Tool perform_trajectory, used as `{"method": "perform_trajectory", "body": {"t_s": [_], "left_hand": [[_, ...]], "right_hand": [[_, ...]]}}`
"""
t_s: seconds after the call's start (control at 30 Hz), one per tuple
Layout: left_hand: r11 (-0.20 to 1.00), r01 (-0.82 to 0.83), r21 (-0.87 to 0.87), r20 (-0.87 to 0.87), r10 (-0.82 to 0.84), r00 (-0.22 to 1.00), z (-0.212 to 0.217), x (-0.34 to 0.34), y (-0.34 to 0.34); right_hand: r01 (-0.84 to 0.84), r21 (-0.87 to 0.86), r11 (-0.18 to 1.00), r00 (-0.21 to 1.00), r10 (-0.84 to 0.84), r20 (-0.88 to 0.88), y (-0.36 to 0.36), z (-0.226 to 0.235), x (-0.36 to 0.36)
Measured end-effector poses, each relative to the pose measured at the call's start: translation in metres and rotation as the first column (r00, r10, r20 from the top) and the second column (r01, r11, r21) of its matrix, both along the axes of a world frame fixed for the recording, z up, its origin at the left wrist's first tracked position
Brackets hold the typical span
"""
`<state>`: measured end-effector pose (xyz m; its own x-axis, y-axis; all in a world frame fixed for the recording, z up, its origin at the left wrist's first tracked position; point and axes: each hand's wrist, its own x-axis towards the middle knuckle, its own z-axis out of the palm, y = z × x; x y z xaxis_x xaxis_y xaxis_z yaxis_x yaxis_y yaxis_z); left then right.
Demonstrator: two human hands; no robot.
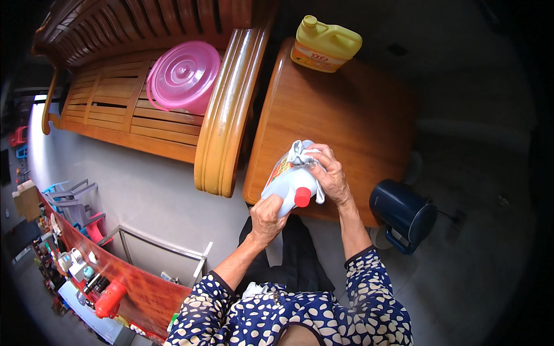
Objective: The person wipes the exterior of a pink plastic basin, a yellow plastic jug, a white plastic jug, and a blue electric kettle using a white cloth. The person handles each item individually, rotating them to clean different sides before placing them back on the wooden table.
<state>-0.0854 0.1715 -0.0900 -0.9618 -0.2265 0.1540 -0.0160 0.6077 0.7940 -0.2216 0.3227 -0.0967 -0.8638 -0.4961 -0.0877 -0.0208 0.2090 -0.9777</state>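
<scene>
My left hand grips the lower end of a pale blue plastic bottle with a red cap, tilted toward me over the front edge of a wooden table. My right hand presses a light grey cloth against the bottle's upper side. The bottle's label shows between my two hands.
A yellow jug stands at the table's far end. A dark blue kettle sits on the floor at the right. A pink round lid lies on a wooden bench at the left. Low shelves with goods fill the lower left.
</scene>
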Motion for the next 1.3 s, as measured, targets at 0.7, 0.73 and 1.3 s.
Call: {"method": "perform_trajectory", "body": {"t_s": [0.7, 0.73, 1.3], "left_hand": [[0.993, -0.119, 0.024, 0.084, 0.116, 0.99, 0.01, -0.023, 0.003], [0.992, -0.129, 0.012, 0.092, 0.128, 0.988, 0.013, -0.026, 0.004], [0.972, -0.177, 0.157, 0.181, 0.148, 0.972, 0.027, -0.053, 0.002]], "right_hand": [[0.194, -0.114, 0.974, 0.979, -0.2, -0.038, -0.014, -0.012, -0.005], [0.184, -0.081, 0.98, 0.979, -0.19, -0.077, -0.015, -0.005, -0.001], [0.458, 0.112, 0.882, 0.835, -0.384, -0.393, -0.05, -0.004, 0.068]]}}
